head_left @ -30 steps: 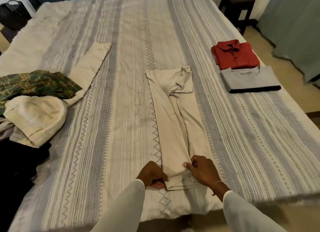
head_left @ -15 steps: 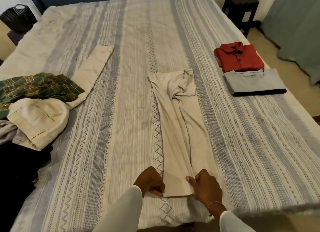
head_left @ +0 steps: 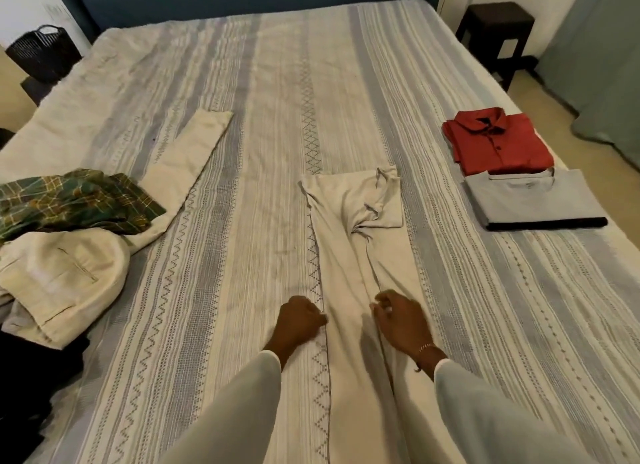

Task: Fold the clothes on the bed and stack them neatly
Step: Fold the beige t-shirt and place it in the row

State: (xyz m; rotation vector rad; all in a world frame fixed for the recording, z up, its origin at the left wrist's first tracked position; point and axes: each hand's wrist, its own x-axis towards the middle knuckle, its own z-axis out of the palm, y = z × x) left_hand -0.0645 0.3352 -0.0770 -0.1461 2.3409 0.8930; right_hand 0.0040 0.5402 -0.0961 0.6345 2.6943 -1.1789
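- The beige trousers (head_left: 360, 256) are lying lengthwise down the middle of the bed (head_left: 519, 308), legs folded together, waistband end bunched up at the far end.
- Compared with a second ago, both hands are now sitting further up the legs; before they were down at the hem, pinching it. Looks like they're carrying the hem up for the halfway fold, though the hem itself is hidden under the sleeves, so can't say for sure.
- Left hand (head_left: 299, 321) is curled in a fist-like grip right at the left edge of the fabric, seemingly pinching it.
- Right hand (head_left: 403, 321) is resting on the right leg with fingers loosely curled; can't tell if that grip is actually holding cloth.
- Off to the right, the red shirt (head_left: 502, 141) and grey shirt (head_left: 533, 200) are already folded and lying side by side, just touching.
- Left side is still waiting: plaid garment (head_left: 72, 200), cream trousers (head_left: 62, 283), some dark stuff.
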